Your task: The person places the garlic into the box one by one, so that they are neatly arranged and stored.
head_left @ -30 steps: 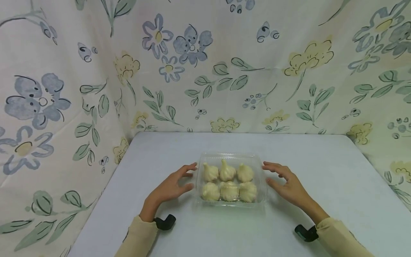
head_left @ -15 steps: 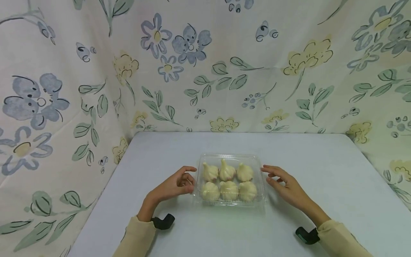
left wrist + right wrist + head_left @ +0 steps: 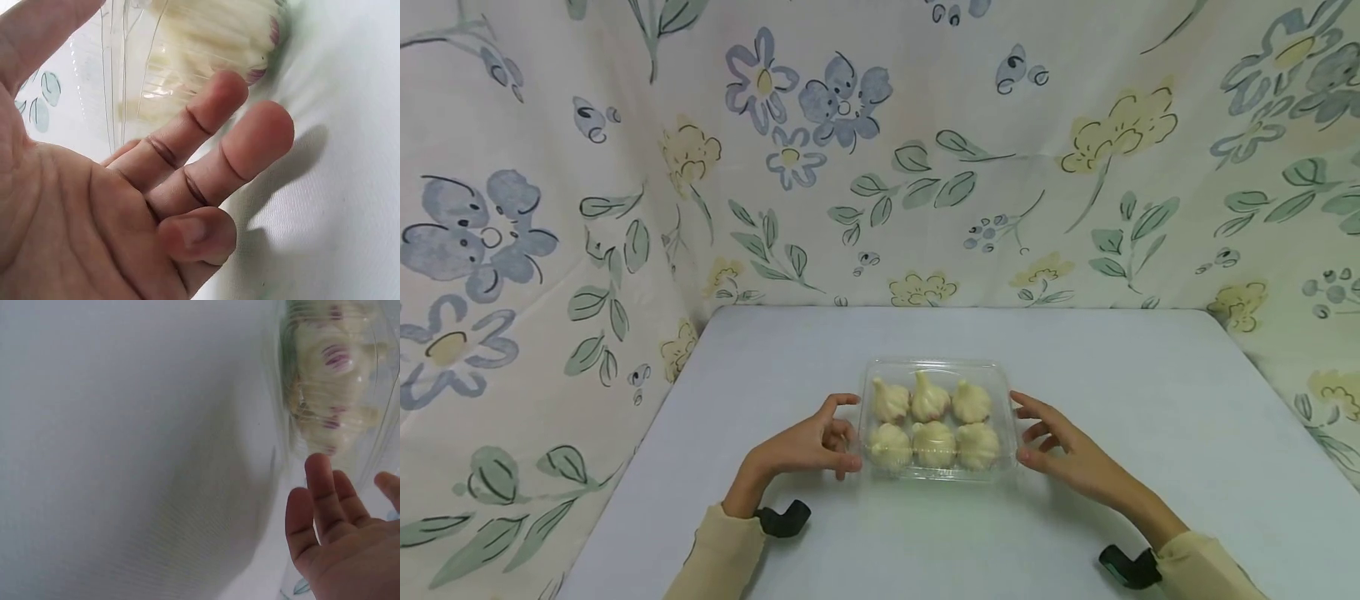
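Observation:
A clear plastic clamshell box (image 3: 936, 363), its lid down, lies on the table with several whole garlic bulbs (image 3: 973, 402) in two rows inside. My left hand (image 3: 805, 442) is at the box's left side, thumb by the near left corner and index finger reaching to the side wall. On the opposite side, my right hand (image 3: 1071, 446) has its loosely bent fingertips right at the right wall. In the left wrist view, the fingers (image 3: 257, 140) are bent in front of the box with nothing pinched. Purple-streaked garlic (image 3: 337, 362) shows through the plastic in the right wrist view.
The white table (image 3: 790, 346) has its far edge against a flower-printed cloth (image 3: 887, 242), which also hangs along the left and right. Black wrist cameras (image 3: 785, 518) are strapped at both beige sleeves (image 3: 718, 554).
The left thumb has shifted toward the box's near left corner, and that hand's fingers bend more. The right thumb has lowered along the right wall. The box has hardly moved.

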`<state>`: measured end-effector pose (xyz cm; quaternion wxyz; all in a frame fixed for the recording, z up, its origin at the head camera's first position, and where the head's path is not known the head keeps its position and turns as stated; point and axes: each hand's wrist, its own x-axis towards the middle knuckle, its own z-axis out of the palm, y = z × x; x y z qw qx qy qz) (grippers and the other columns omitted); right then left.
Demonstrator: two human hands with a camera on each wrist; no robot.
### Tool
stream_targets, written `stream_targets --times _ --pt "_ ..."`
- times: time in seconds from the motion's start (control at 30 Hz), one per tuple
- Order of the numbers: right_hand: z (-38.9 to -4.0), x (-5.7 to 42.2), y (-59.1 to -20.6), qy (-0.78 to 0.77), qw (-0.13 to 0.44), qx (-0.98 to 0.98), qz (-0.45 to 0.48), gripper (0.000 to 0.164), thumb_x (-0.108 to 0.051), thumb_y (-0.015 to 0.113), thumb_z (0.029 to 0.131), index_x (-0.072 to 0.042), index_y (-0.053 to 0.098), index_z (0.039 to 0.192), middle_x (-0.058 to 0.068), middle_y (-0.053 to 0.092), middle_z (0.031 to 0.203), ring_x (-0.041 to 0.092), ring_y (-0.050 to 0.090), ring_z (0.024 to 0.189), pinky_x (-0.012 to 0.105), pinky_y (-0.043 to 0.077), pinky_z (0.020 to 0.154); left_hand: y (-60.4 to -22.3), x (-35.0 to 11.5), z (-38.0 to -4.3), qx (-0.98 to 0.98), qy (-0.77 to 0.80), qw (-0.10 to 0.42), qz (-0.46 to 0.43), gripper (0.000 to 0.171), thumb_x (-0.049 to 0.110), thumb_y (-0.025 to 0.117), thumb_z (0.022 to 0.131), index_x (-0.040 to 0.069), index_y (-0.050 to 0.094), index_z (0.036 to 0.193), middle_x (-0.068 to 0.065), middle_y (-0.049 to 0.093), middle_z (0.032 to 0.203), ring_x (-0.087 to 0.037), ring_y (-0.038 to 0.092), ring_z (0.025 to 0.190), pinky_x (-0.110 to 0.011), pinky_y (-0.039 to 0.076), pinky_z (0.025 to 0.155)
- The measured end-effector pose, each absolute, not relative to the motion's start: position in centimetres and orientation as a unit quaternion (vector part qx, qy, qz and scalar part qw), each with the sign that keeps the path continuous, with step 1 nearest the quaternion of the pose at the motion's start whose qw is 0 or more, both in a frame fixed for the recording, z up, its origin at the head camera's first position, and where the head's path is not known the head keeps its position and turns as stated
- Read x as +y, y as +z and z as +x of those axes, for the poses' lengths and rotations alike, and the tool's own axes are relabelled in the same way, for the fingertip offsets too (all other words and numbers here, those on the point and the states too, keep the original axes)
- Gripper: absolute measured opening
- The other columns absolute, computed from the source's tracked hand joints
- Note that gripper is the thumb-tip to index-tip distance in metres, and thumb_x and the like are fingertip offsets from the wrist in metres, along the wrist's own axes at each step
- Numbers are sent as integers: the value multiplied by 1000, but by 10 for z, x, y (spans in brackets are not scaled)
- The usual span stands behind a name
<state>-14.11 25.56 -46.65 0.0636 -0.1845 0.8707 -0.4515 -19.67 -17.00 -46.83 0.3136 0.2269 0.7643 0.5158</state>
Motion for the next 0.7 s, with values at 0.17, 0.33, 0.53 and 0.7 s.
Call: stream_targets --times 0.17,0.33,0.53,0.7 --pt "-134 254 -469 -471 89 858 -184 90 -20 73 95 -24 16 164 15 51 135 8 55 96 25 51 78 -471 -168 -198 743 529 334 236 64 24 76 92 7 36 139 -5 66 92 -32 71 70 -30 49 65" --pt "-130 254 -477 -530 148 816 -175 83 -17 66 100 -8 12 163 14 57 111 13 57 82 28 50 68 -474 -166 -199 731 545 323 254 36 16 74 93 -2 49 112 -5 65 81 -34 69 70 -28 47 67" --pt "-128 252 -477 -591 209 758 -180 62 -12 55 105 5 22 155 4 64 84 15 60 69 34 53 67 -479 -167 -201 710 572 318 262 24 11 71 93 -1 53 101 -7 67 75 -25 69 74 -30 53 75" --pt "-128 249 -473 -614 223 747 -122 61 -18 58 105 5 24 151 -3 64 80 9 59 69 32 54 73 -484 -167 -202 692 587 333 258 19 16 71 96 7 54 99 -3 72 73 -15 64 65 -24 42 61"
